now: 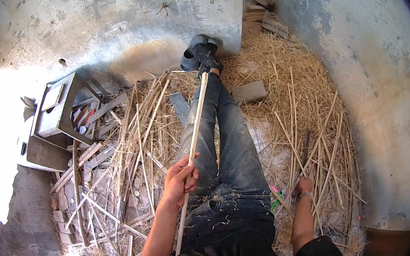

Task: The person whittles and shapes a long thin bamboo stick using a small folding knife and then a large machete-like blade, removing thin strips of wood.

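With our left hand (180,181), we grip a long, narrow, pale wooden strip (197,126), fingers and thumb curled around it. The strip slants over our outstretched legs in faded dark-grey trousers (241,149), its upper end near our crossed ankles and its lower end beside our black-shirted waist.

Our right hand (304,185) is low at our right side, fingers bent inward, among thin tan sticks (329,158) on loose yellow straw (279,65). A dark, narrow, blade-like piece (306,146) extends just beyond it; we cannot make out whether the fingers clasp it.

To our left lie more long brown split sticks (134,152), near a weathered grey box-shaped wooden cabinet (47,153).
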Available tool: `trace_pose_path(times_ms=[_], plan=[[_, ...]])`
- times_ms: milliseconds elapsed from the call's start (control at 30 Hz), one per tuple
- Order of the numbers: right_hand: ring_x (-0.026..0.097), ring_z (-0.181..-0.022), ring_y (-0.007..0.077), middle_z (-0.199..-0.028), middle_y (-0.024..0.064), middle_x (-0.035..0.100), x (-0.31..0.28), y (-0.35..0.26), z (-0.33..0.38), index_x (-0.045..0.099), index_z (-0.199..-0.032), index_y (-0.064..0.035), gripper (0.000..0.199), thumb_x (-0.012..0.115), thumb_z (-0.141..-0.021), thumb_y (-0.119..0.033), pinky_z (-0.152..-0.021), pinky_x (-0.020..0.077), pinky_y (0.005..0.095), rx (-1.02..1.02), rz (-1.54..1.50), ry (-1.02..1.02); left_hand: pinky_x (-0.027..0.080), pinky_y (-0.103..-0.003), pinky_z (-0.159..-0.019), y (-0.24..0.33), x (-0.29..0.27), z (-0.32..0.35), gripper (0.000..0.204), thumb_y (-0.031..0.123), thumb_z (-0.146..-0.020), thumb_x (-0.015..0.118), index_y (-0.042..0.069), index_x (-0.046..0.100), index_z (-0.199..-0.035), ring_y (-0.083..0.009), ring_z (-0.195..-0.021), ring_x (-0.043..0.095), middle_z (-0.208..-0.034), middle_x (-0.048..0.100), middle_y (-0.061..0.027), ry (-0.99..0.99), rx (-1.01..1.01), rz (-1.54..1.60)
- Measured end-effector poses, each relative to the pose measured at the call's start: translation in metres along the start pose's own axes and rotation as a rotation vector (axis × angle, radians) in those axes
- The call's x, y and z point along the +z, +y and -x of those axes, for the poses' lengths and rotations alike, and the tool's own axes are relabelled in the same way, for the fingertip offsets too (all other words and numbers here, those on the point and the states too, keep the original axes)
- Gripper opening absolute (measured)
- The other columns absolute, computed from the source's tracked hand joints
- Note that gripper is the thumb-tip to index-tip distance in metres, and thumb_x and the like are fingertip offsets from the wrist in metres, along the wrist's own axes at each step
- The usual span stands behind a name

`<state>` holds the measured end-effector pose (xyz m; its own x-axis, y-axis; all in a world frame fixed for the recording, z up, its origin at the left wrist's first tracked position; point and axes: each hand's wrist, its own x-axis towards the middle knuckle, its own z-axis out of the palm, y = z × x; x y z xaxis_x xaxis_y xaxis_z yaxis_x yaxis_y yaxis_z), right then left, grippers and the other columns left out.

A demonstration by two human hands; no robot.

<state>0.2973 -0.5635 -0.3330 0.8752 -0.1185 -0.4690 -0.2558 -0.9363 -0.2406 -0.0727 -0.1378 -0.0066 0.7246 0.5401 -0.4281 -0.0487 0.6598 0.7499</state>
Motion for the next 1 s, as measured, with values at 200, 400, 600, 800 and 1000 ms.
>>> trace_pose_path(times_ms=[200, 400, 600, 800, 1000], plan=[[0.033, -0.15, 0.0397, -0.165, 0.0182, 0.032, 0.03, -0.046, 0.019, 0.031, -0.163, -0.0148, 0.086, 0.078, -0.092, -0.033, -0.111, 0.0437, 0.0627, 0.184, 0.275, 0.083, 0.03, -0.02, -0.043, -0.006, 0.006, 0.001, 0.035, 0.017, -0.109, 0.053, 0.004, 0.057, -0.141, -0.0031, -0.047, 0.038, -0.077, 0.06, -0.0021, -0.003, -0.009, -0.062], [0.039, -0.142, 0.0385, -0.149, 0.0176, 0.041, 0.057, -0.069, 0.045, 0.035, -0.155, -0.0111, 0.081, 0.079, -0.091, -0.032, -0.116, 0.039, 0.0547, 0.025, 0.419, 0.175, 0.031, -0.019, -0.043, -0.005, 0.013, 0.002, 0.034, 0.015, -0.108, 0.053, 0.003, 0.059, -0.14, -0.0028, -0.046, 0.037, -0.077, 0.061, -0.0023, -0.01, -0.01, -0.064], [0.024, -0.154, 0.0369, -0.165, 0.0165, 0.025, 0.036, -0.064, 0.046, 0.025, -0.161, -0.0076, 0.106, 0.082, -0.083, -0.052, -0.124, 0.0312, 0.0525, 0.157, 0.419, 0.026, 0.03, -0.019, -0.044, -0.007, 0.009, 0.004, 0.036, 0.014, -0.108, 0.054, 0.004, 0.058, -0.142, -0.0032, -0.047, 0.037, -0.077, 0.061, -0.0022, -0.035, -0.023, -0.025], [0.022, -0.157, 0.037, -0.171, 0.0164, 0.021, 0.026, -0.075, 0.046, 0.018, -0.165, -0.0068, 0.111, 0.08, -0.085, -0.053, -0.128, 0.0252, 0.0487, 0.042, 0.543, -0.004, 0.031, -0.02, -0.045, -0.012, 0.01, 0.009, 0.041, 0.012, -0.106, 0.056, 0.005, 0.056, -0.146, -0.0042, -0.048, 0.038, -0.077, 0.06, -0.002, -0.051, -0.114, 0.099], [0.04, -0.148, 0.0372, -0.162, 0.0199, 0.036, 0.03, -0.067, 0.012, 0.035, -0.156, -0.0056, 0.086, 0.075, -0.09, -0.044, -0.117, 0.0416, 0.052, 0.024, 0.527, -0.088, 0.031, -0.021, -0.044, -0.01, 0.012, 0.008, 0.04, 0.012, -0.106, 0.055, 0.006, 0.056, -0.145, -0.0043, -0.048, 0.037, -0.076, 0.058, -0.0013, -0.045, -0.116, 0.124]])
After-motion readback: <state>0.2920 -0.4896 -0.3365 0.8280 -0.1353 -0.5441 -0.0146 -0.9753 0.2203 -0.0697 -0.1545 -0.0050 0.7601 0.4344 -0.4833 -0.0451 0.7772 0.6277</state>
